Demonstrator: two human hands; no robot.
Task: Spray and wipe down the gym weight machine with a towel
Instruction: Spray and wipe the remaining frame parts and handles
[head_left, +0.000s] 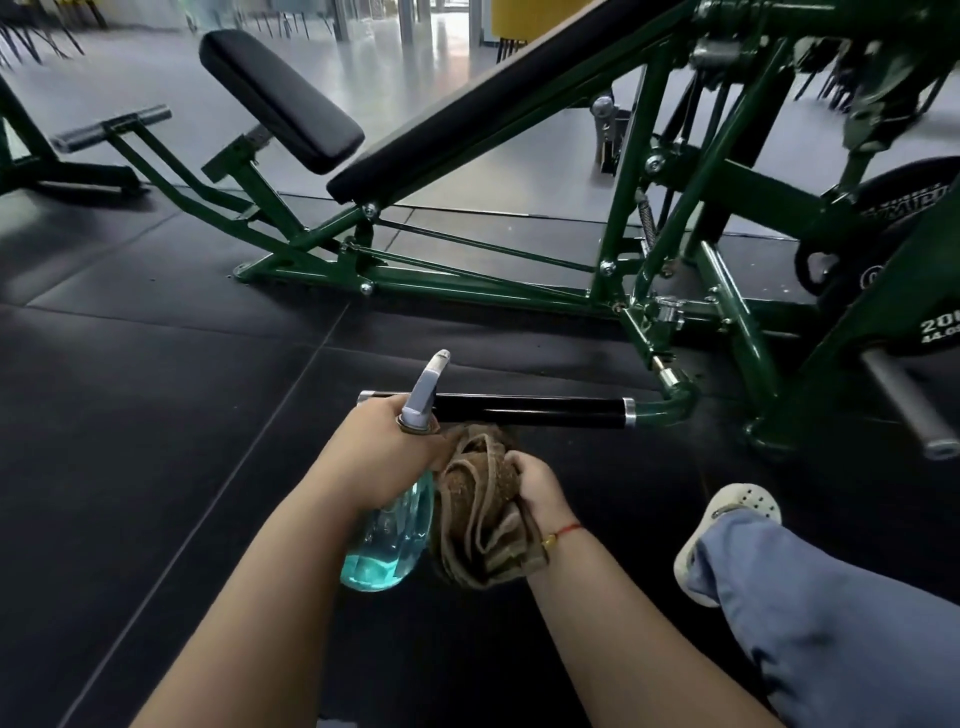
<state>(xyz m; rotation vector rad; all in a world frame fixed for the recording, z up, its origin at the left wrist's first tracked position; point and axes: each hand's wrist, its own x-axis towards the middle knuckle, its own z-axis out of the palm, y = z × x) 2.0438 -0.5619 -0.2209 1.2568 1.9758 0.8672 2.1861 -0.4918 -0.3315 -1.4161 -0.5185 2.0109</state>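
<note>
Head view, frame center: left hand (387, 457) grips the sprayer (400, 499), right hand (537, 480) clutches the towel (480, 509) under the handle (530, 410). Looks like spraying's happening; wiping probably comes next.

Both bare forearms reach toward 12 o'clock, wrists close together. The left hand (384, 457) curls round the neck of a spray bottle (387, 551). At its 3 o'clock, the right hand (540, 486) grips a bunched towel (478, 519).
</note>
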